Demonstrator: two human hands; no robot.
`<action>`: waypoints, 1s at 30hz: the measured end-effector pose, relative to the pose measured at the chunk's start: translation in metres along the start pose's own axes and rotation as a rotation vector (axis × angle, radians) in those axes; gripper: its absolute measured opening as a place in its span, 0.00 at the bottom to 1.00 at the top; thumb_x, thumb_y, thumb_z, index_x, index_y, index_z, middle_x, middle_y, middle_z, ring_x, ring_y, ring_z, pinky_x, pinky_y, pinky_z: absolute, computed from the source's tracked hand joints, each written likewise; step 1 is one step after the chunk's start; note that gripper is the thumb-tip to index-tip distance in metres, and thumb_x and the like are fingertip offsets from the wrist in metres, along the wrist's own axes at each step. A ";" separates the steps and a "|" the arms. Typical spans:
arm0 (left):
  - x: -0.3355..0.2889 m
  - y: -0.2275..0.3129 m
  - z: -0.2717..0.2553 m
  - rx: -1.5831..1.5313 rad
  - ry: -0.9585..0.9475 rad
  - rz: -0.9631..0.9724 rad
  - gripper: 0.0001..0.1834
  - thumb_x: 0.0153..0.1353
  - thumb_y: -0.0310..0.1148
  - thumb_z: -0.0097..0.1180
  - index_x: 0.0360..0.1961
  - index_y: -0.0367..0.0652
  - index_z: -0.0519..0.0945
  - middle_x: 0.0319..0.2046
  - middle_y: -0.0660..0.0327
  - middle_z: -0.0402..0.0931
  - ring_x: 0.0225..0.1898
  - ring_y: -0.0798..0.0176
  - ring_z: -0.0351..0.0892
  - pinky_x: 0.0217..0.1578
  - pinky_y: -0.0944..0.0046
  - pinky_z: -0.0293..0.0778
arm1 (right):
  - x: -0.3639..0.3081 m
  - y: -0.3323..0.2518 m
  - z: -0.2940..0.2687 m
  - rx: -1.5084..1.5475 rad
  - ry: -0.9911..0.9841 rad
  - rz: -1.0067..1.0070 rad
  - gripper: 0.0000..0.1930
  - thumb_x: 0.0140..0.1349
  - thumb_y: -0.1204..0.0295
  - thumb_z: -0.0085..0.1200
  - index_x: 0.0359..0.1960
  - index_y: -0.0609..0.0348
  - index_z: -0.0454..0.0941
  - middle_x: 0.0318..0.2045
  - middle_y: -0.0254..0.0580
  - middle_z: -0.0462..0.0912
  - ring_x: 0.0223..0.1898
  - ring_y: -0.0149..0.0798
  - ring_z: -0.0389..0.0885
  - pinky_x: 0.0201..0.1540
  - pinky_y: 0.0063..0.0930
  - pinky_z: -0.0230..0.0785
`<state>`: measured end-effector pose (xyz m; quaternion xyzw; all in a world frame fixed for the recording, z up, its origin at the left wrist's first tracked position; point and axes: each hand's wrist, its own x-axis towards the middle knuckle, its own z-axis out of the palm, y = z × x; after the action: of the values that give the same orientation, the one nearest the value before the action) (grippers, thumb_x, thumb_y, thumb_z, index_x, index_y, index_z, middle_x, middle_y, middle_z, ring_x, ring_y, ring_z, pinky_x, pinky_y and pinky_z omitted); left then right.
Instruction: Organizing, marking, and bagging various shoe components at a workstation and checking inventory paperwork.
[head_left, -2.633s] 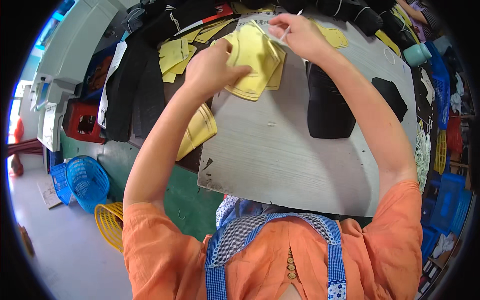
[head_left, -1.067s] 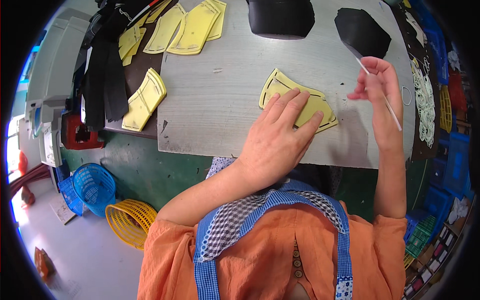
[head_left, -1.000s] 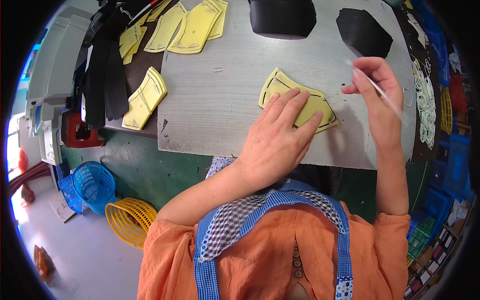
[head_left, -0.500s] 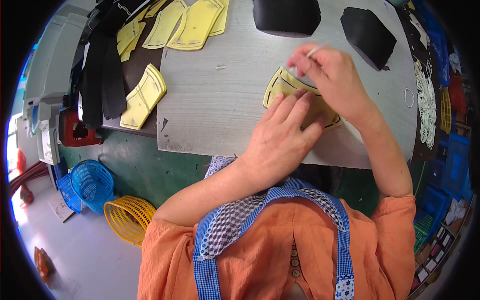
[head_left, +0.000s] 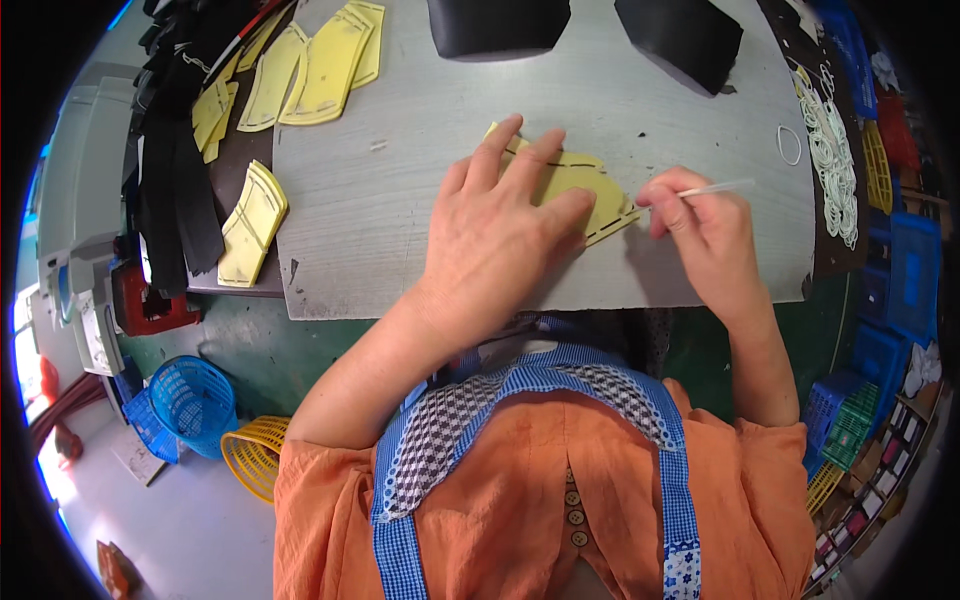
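Observation:
My left hand lies with fingers spread on a yellow curved template, pressing it to the grey board. Dark slots run along the template's edges, and much of its left part is hidden under the hand. A slim white pen is pinched in my right hand. Its tip is at the right end of the template, close to a slot by the lower corner. Whether anything lies under the template, I cannot tell.
Two black pieces lie at the board's far edge. Other yellow templates are at the far left, with one stack nearer. White elastic loops hang along the right. Blue and yellow baskets stand lower left.
My right hand has moved with the pen from the template's far edge to its right end, nearer me. The fingers of my left hand have spread. The whole view has shifted slightly.

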<state>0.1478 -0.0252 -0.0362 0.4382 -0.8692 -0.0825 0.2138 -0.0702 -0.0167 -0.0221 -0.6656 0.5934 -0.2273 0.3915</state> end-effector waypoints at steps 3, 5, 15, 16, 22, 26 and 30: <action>0.016 -0.010 -0.005 -0.088 -0.128 0.012 0.25 0.45 0.39 0.68 0.45 0.50 0.75 0.52 0.59 0.70 0.57 0.50 0.66 0.54 0.52 0.65 | 0.011 0.005 0.019 0.081 0.378 -0.309 0.07 0.60 0.70 0.56 0.33 0.62 0.76 0.29 0.43 0.79 0.31 0.42 0.78 0.36 0.32 0.69; 0.029 -0.017 -0.009 -0.184 -0.202 -0.026 0.29 0.44 0.39 0.68 0.48 0.48 0.73 0.54 0.58 0.69 0.59 0.49 0.65 0.55 0.51 0.64 | 0.009 0.002 0.025 -0.041 0.343 -0.288 0.08 0.58 0.70 0.58 0.35 0.62 0.76 0.30 0.44 0.79 0.31 0.41 0.78 0.36 0.31 0.69; 0.004 -0.058 -0.022 0.065 -0.254 0.064 0.40 0.52 0.49 0.61 0.64 0.47 0.64 0.62 0.52 0.59 0.68 0.47 0.53 0.67 0.40 0.45 | -0.047 0.074 -0.044 -0.225 0.737 -0.100 0.09 0.64 0.71 0.54 0.38 0.66 0.78 0.25 0.28 0.74 0.28 0.22 0.69 0.32 0.18 0.63; -0.007 -0.046 -0.026 0.014 -0.310 0.090 0.40 0.51 0.50 0.61 0.64 0.49 0.64 0.62 0.53 0.60 0.68 0.49 0.52 0.67 0.39 0.44 | -0.051 0.066 -0.040 -0.221 0.733 -0.094 0.09 0.64 0.71 0.54 0.38 0.66 0.78 0.25 0.28 0.74 0.28 0.22 0.69 0.32 0.18 0.63; -0.030 -0.007 -0.008 -0.169 -0.016 0.099 0.32 0.48 0.39 0.66 0.56 0.49 0.73 0.56 0.53 0.65 0.61 0.47 0.64 0.62 0.41 0.58 | -0.034 0.006 0.031 0.313 0.346 0.021 0.07 0.61 0.75 0.57 0.37 0.66 0.78 0.27 0.33 0.78 0.31 0.21 0.72 0.34 0.17 0.66; -0.019 0.009 0.009 -0.295 -0.005 0.036 0.24 0.50 0.33 0.64 0.51 0.49 0.77 0.54 0.51 0.67 0.58 0.45 0.67 0.60 0.50 0.64 | -0.022 0.000 0.045 0.038 0.376 -0.111 0.09 0.61 0.74 0.57 0.40 0.66 0.77 0.26 0.39 0.78 0.28 0.29 0.75 0.34 0.23 0.69; -0.022 0.006 0.012 -0.203 -0.021 0.017 0.22 0.53 0.34 0.61 0.51 0.49 0.77 0.57 0.50 0.65 0.61 0.46 0.64 0.60 0.46 0.62 | -0.013 -0.005 0.030 -0.161 0.381 -0.220 0.13 0.62 0.72 0.56 0.46 0.65 0.74 0.34 0.44 0.77 0.34 0.35 0.77 0.36 0.29 0.71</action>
<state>0.1494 -0.0046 -0.0510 0.4059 -0.8622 -0.1731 0.2488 -0.0468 0.0035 -0.0337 -0.7003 0.5967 -0.3419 0.1912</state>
